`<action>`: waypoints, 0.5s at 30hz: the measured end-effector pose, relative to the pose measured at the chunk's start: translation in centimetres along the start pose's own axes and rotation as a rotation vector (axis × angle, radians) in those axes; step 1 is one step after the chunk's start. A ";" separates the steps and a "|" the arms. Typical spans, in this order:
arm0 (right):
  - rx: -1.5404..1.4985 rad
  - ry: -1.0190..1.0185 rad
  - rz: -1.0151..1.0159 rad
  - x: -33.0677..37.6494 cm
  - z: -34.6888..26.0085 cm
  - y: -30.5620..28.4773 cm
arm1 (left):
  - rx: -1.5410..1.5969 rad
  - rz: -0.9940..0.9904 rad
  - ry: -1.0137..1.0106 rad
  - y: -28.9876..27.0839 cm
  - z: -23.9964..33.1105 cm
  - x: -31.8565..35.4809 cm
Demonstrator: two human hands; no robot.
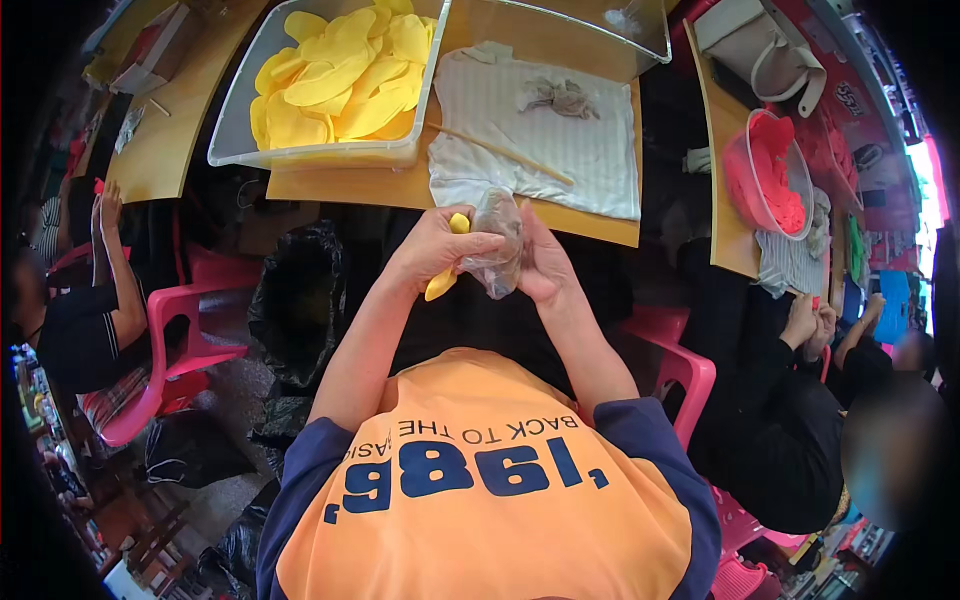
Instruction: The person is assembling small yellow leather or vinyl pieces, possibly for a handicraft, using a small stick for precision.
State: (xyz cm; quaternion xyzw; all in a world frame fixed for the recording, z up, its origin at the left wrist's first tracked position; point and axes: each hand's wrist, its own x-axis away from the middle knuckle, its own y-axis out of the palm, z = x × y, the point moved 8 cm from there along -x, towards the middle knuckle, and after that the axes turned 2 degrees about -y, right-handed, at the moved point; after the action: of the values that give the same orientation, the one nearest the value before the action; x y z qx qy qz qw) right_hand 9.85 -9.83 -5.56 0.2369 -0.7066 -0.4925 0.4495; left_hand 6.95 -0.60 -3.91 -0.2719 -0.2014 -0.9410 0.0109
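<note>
In front of my body, just off the table's near edge, my left hand (432,248) is closed around a folded yellow flat piece (440,284). Its thumb and fingers also press a crumpled clear plastic bag (497,240) with something greyish inside, which I cannot make out. My right hand (546,258) grips the right side of that bag, its fingers partly hidden behind it. Beyond my hands, a clear plastic bin (432,80) holds a heap of yellow oval pieces (340,75) like the one I hold.
A white striped cloth (590,170) lies on the table, bearing a thin wooden stick (500,153) and a grey rag (560,97). Black bags (295,300) stand at left, near pink chairs (165,350). Co-workers sit both sides; a tub (740,180) of red pieces stands right.
</note>
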 end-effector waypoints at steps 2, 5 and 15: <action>0.237 -0.088 0.072 0.1 -0.3 -0.5 | -0.006 0.029 0.092 -0.2 0.9 0.4; 0.482 -0.239 0.080 0.2 -2.0 -0.8 | -0.020 -0.012 0.029 0.0 -0.2 0.6; -0.276 -0.007 -0.111 -0.2 1.9 -1.6 | -0.048 0.010 0.000 -1.0 -0.2 0.3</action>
State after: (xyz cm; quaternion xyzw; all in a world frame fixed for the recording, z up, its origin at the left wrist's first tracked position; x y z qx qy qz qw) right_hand 8.10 -9.43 -7.32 0.2096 -0.6197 -0.6098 0.4474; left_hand 6.41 0.29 -4.31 -0.2731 -0.1771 -0.9455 0.0092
